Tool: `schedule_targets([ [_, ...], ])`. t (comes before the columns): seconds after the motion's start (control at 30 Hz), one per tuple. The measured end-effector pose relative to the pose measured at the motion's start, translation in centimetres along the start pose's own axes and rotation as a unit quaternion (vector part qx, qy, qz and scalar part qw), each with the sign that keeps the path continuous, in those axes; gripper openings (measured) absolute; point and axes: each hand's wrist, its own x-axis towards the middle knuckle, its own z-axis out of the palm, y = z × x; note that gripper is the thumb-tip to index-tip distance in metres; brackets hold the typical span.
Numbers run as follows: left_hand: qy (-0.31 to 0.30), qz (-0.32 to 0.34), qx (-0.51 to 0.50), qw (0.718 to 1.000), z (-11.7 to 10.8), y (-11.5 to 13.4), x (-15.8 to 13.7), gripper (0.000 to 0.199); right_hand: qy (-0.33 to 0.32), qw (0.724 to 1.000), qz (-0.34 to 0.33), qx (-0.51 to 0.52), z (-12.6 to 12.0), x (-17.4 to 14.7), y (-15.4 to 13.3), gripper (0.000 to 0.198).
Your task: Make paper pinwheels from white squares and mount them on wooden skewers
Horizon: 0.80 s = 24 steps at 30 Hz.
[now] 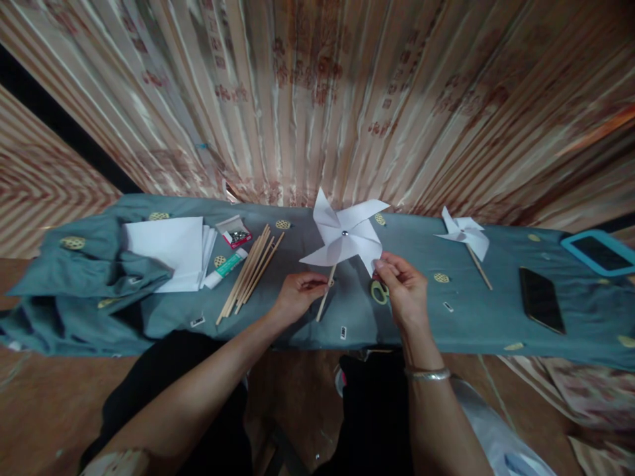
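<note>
A white paper pinwheel (342,235) with a silvery pin at its centre is held up over the cloth. My left hand (303,294) pinches its wooden stick (325,294) between thumb and fingers. With thumb and forefinger, my right hand (404,284) grips the tip of the pinwheel's lower right blade. Scissors with yellow-green handles (380,292) lie just left of my right hand, their blades hidden. A second paper pinwheel (464,231), smaller in view, rests on the cloth to the right.
On the grey-green cloth (288,337) lie a stack of white paper (166,248), a small box of metal pins (235,231), a glue stick (226,269) and several wooden sticks (251,274). A dark phone (542,299) and a blue-framed tablet (600,252) lie right. A patterned curtain (317,99) hangs behind.
</note>
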Motion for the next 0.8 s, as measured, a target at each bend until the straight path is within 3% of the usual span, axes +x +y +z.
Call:
schedule_targets([
  [0.8,-0.001,0.008,0.005,1.0,0.0,-0.7,0.3,0.021,-0.109,0.993,0.036,0.017,2.5,-2.3,-0.1,0.03],
])
